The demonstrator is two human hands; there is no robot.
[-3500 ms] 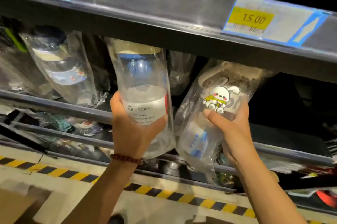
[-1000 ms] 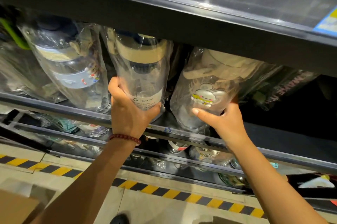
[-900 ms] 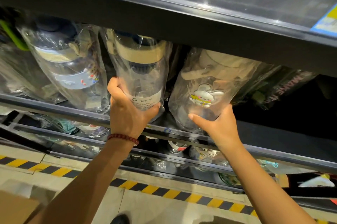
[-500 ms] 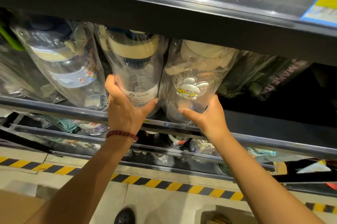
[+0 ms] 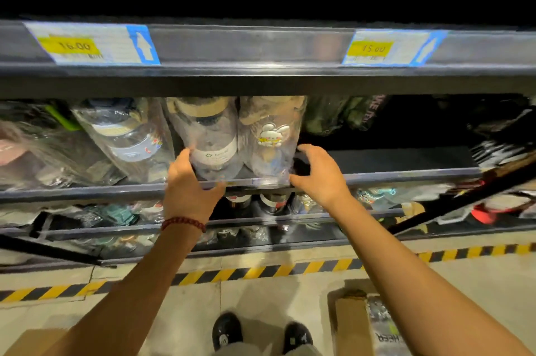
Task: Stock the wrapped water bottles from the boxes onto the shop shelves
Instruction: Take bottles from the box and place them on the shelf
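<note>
The 2 wrapped bottles stand side by side on the shelf (image 5: pixel 406 173) behind its front lip: the labelled bottle (image 5: pixel 213 149) on the left and the rabbit bottle (image 5: pixel 271 141) touching it on the right, both roughly upright. Half a second ago each was cupped from below and tilted; now both rest on the shelf, so this pair looks placed.

The left hand (image 5: pixel 190 187) has slid down: its fingers lie along the labelled bottle's left side and its thumb reaches under the shelf lip, a loose grip that steadies more than holds. The right hand (image 5: pixel 317 174) has come off the rabbit bottle and hovers just beside it, fingers spread and curved, holding nothing.

The view has also tipped up since then, so 2 price tags, one (image 5: pixel 90 43) reading 16.00 and the other (image 5: pixel 391 48) 15.00, now show on the rail above. Another wrapped bottle (image 5: pixel 127 135) leans further left. On the floor, a cardboard box (image 5: pixel 351 323) sits beside the person's shoes.
</note>
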